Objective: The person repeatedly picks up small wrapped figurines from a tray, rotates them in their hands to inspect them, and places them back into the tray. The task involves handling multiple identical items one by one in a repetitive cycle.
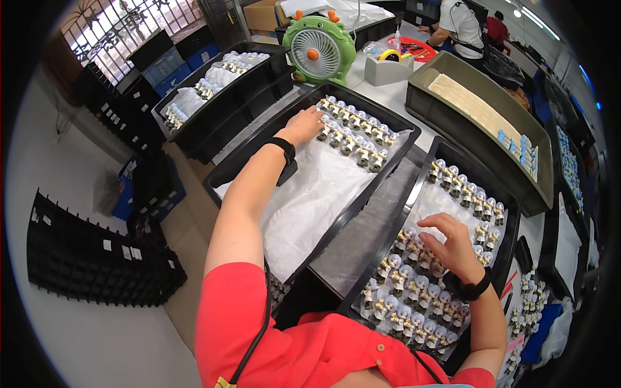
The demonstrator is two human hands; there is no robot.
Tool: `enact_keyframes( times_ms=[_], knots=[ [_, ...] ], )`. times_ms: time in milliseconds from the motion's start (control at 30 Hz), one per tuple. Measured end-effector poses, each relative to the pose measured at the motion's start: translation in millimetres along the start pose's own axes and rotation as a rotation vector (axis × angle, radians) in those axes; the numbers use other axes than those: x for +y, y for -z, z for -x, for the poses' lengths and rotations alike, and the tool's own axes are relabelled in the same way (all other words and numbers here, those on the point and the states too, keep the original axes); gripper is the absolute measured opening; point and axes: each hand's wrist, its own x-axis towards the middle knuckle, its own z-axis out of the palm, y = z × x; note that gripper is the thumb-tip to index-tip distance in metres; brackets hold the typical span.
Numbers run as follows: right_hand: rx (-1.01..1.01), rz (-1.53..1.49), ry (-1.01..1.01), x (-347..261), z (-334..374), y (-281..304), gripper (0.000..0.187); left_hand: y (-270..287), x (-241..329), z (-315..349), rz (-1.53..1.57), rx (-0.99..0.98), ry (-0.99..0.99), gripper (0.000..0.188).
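Observation:
My left hand (303, 127) reaches to the far left of the middle black tray (349, 218), its bent fingers closed at a small figurine (324, 123) at the end of a row. The fingers partly hide that figurine. Two rows of such figurines, pale-haired with dark bases, stand there on a white sheet (314, 187). Over the right black tray (437, 143) hovers my right hand (454, 244), open, thumb and forefinger apart with nothing between them. Below and around it are several rows of the same figurines (417, 291), some hidden by the hand and wrist.
A green fan (320, 48) stands behind the middle tray. Another black tray of figurines (220, 107) is at far left. An olive bin (479, 84) holds blue-topped pieces, near a tape dispenser (389, 68). Black crates (97, 252) stack at left. A co-worker (460, 29) is at the back.

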Motion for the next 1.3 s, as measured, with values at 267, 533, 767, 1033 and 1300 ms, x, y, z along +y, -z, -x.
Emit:
enact_keyframes(
  times_ms=[267,533,767,1033,1300],
  knots=[
    [0.086,0.007,-0.041,15,3,6,0.018,49,40,24,0.076,-0.184,-0.113,0.06],
    [0.048,-0.036,-0.017,8,0,3,0.016,119,89,172,-0.024,-0.859,-0.11,0.089],
    [0.051,-0.02,0.029,5,1,4,0.017,114,74,196,0.088,-0.974,-0.103,0.087],
    [0.071,-0.004,0.065,0,3,9,0.018,117,2,189,-0.309,-0.562,0.233,0.074],
    [0.057,0.012,0.059,1,4,9,0.017,108,-23,189,-0.343,-0.711,0.285,0.061]
  ],
)
